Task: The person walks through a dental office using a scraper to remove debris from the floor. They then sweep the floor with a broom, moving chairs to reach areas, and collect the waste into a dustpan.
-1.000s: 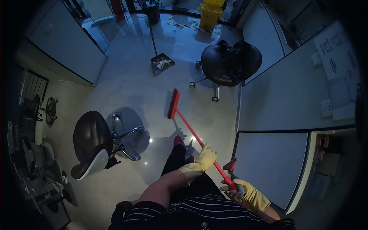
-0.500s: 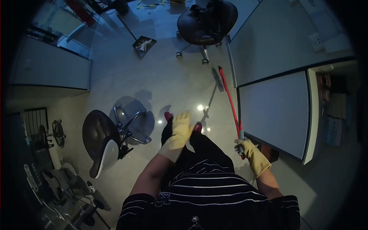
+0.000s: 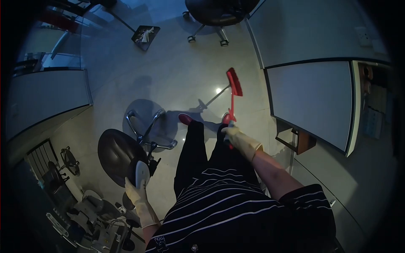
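In a yellow rubber glove, my right hand (image 3: 237,137) is closed around the grey grip of a red broom (image 3: 232,99). The broom's bristled head (image 3: 234,82) points away from me, and its shadow lies apart from it on the floor, so it appears lifted. My left hand (image 3: 137,196), gloved the same way, holds the pale backrest of a dark swivel chair (image 3: 122,152) at my left. Part of the fingers there is hard to make out. The chair stands on a chrome base with its seat beside my legs.
Farther ahead on the floor is a long-handled dustpan (image 3: 145,37) with whitish litter in it. A second dark swivel chair (image 3: 219,12) stands at the top. Cabinets with a pale panel (image 3: 310,103) line the right side, with a brown box (image 3: 304,141) below. Equipment stands at lower left.
My left hand has moved from in front of my legs to the left chair's backrest. The broom has swung left with my right hand, its head now over the floor before my feet.
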Motion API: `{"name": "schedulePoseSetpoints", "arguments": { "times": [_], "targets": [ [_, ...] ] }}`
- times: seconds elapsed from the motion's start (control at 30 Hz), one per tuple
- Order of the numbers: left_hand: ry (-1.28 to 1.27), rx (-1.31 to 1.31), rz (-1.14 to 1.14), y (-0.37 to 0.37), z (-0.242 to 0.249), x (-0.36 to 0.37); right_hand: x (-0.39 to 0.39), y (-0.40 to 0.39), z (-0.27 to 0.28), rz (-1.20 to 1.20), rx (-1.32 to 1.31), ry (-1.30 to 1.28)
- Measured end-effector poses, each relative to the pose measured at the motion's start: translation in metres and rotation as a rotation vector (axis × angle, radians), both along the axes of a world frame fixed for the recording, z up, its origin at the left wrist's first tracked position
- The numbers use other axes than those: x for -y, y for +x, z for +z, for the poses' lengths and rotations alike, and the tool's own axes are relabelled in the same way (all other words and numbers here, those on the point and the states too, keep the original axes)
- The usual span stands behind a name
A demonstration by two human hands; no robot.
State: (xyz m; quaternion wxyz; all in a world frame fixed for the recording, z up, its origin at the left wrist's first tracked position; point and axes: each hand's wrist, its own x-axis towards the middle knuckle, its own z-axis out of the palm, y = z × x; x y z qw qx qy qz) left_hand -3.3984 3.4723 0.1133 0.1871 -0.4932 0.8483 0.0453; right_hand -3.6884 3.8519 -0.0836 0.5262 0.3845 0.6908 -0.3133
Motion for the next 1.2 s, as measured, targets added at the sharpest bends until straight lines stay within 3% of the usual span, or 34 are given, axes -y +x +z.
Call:
{"name": "schedulePoseSetpoints", "arguments": {
  "times": [0.07,0.1,0.17,0.2,0.27,0.33,0.43,0.53,0.57,0.7,0.77,0.83,0.93,1.03,1.07,1.13,1.2],
  "targets": [
    [-0.006,0.040,-0.043,0.004,-0.003,0.006,0.042,0.019,0.016,0.209,-0.026,-0.089],
    [-0.006,0.082,-0.105,0.007,-0.006,0.011,0.069,0.003,0.076,-0.045,0.014,-0.286],
    [-0.037,0.088,-0.113,0.018,-0.014,0.027,0.074,-0.021,0.130,-0.259,0.111,-0.530],
    [-0.081,0.088,-0.124,0.018,-0.015,0.035,0.064,-0.012,0.084,-0.476,0.228,-0.497],
    [-0.127,0.093,-0.106,0.016,-0.015,0.049,0.035,-0.034,0.096,-0.639,0.414,-0.500],
    [0.136,0.092,0.123,0.017,-0.018,0.060,0.016,-0.030,0.113,-0.350,0.154,-0.430],
    [0.160,0.003,0.119,0.022,-0.024,0.057,0.013,-0.040,0.128,-0.133,-0.027,-0.204],
    [0.159,-0.035,0.142,0.018,-0.016,0.052,0.021,-0.074,0.069,-0.295,0.003,-0.130],
    [0.150,-0.044,0.165,0.019,-0.017,0.052,0.050,-0.092,0.062,-0.392,-0.025,0.022],
    [0.123,-0.048,0.123,0.022,-0.020,0.053,0.147,-0.124,0.010,-0.383,-0.044,-0.203],
    [0.117,-0.055,0.108,0.021,-0.018,0.053,0.203,-0.098,-0.011,-0.153,0.011,-0.322],
    [0.122,-0.049,0.132,0.014,-0.015,0.052,0.236,-0.064,-0.038,0.315,-0.180,-0.583],
    [0.127,-0.022,0.176,0.007,-0.011,0.049,0.252,-0.075,-0.009,0.261,-0.148,-0.742],
    [0.091,-0.075,0.181,0.013,-0.018,0.046,0.270,-0.096,0.058,0.169,-0.069,-0.960],
    [0.085,-0.080,0.201,0.015,-0.018,0.044,0.289,-0.118,0.104,-0.132,0.192,-0.566],
    [0.045,-0.080,0.189,0.014,-0.017,0.040,0.266,-0.141,0.111,0.154,-0.040,-0.512],
    [0.047,-0.089,0.224,0.010,-0.013,0.039,0.237,-0.174,0.097,0.306,-0.070,-0.552]
  ]
}}
